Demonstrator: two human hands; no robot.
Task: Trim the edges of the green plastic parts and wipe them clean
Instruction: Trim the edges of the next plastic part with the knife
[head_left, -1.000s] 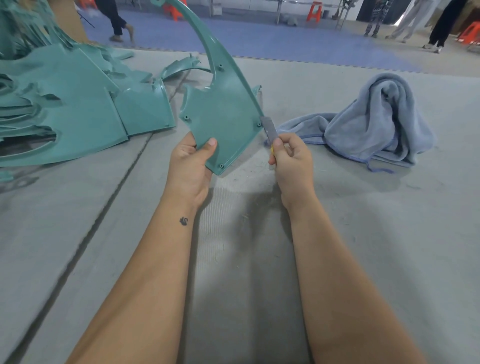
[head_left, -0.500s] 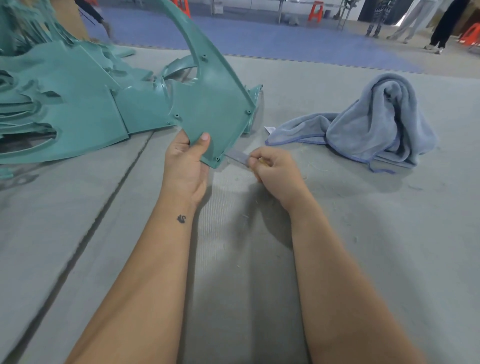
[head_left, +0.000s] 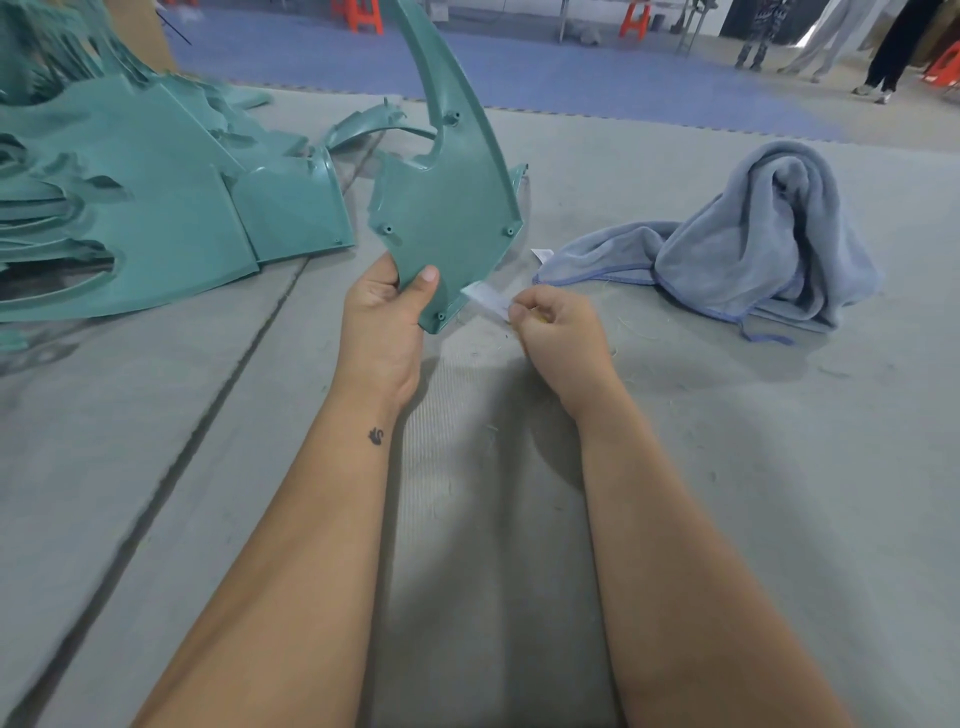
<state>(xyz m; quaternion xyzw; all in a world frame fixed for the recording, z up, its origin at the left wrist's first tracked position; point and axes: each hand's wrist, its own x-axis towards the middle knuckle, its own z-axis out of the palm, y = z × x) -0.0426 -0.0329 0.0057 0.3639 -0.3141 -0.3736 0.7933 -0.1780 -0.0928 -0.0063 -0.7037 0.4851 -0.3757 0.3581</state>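
My left hand (head_left: 384, 327) grips the lower corner of a green plastic part (head_left: 447, 208), a flat panel with a long curved horn rising out of the top of the view. My right hand (head_left: 558, 332) pinches a small knife whose blade (head_left: 485, 299) points left and touches the panel's lower right edge near the corner. A grey-blue towel (head_left: 753, 244) lies crumpled on the floor to the right, apart from both hands.
A pile of several more green plastic parts (head_left: 130, 218) fills the left. Thin plastic shavings lie on the grey floor mat (head_left: 727, 467) near my right hand. Orange stools (head_left: 363, 15) and people's legs (head_left: 893, 47) stand far off on the blue floor.
The knife slid from high on the part's right edge down to its lower corner. My right hand dropped and turned the blade leftward. The part tilted slightly in my left hand.
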